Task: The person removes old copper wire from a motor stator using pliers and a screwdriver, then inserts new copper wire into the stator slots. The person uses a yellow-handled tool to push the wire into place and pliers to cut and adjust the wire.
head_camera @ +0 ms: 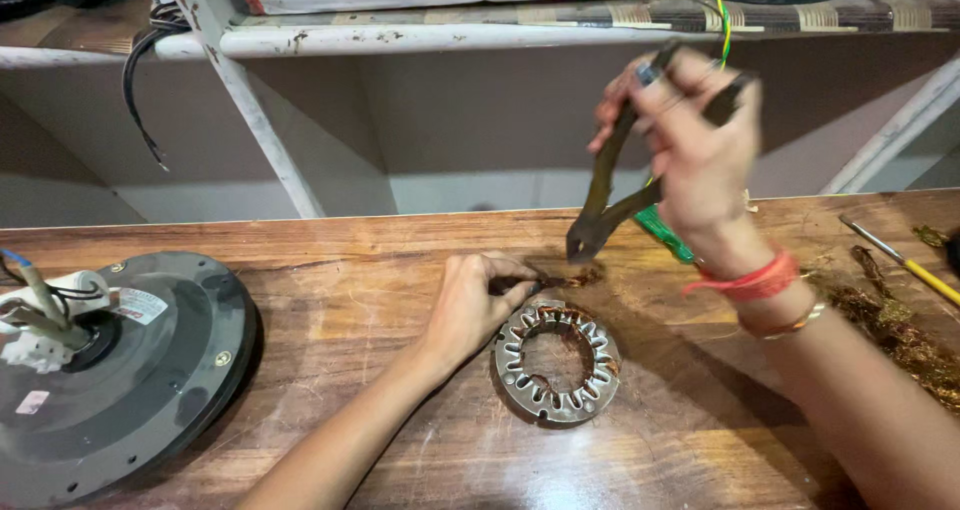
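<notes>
We are gripping pliers (610, 195) in our right hand (700, 155), left hand (475, 300) pinching copper wire (572, 278) beside the mostly stripped metal ring (557, 362); some wire remains.

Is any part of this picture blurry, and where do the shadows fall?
Head view: the right hand and its pliers are smeared by motion blur; the left hand, stator and fan housing are sharp. Soft shadows lie on the table beside the stator and under the right forearm; no strong glare.

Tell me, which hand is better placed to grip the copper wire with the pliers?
Right: the right hand holds the pliers, jaws just above the copper wire. The left hand pinches that wire beside the stator.
</notes>
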